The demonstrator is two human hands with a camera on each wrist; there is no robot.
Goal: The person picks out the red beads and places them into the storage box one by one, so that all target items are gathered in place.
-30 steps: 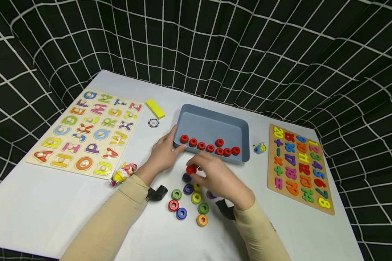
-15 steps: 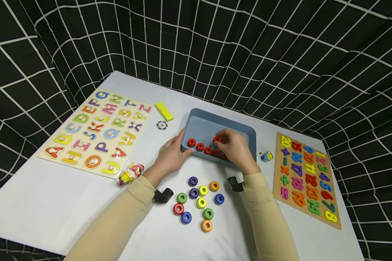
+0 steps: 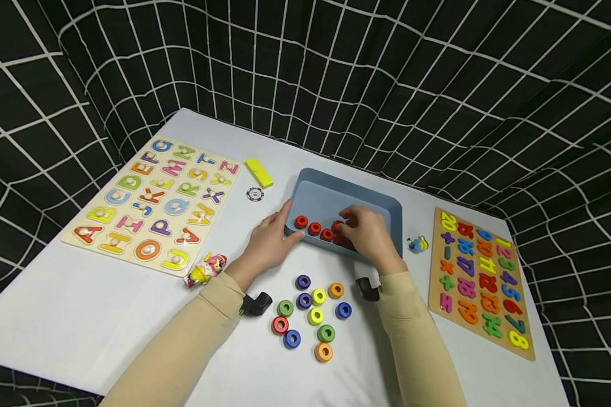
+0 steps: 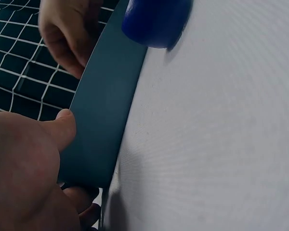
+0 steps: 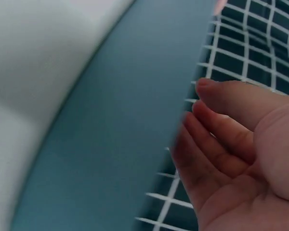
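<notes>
My left hand (image 3: 271, 240) grips the near left corner of a blue-grey tray (image 3: 346, 181). Its thumb lies along the rim and its fingers bend round the outside, as the left wrist view shows. Inside the tray, my right hand (image 3: 369, 232) pinches a red ring (image 3: 337, 225) low over the floor. In the right wrist view the tray's wall (image 5: 115, 120) hides the fingertips' contact with it. Several red rings (image 3: 314, 228) stand in a row along the near wall, and the right hand covers some of them.
Loose coloured rings (image 3: 315, 315) lie on the white table before the tray. A letter board (image 3: 155, 203) is at left, a number board (image 3: 481, 282) at right. Two small figurines, one pink and yellow (image 3: 206, 269), one blue (image 3: 417, 244), a yellow block (image 3: 259, 172) and a chip (image 3: 255, 194) lie around.
My right hand has carried a red ring from the table into the tray, then lowered it slightly. The left hand has kept its grip on the tray. The head view has shifted a little.
</notes>
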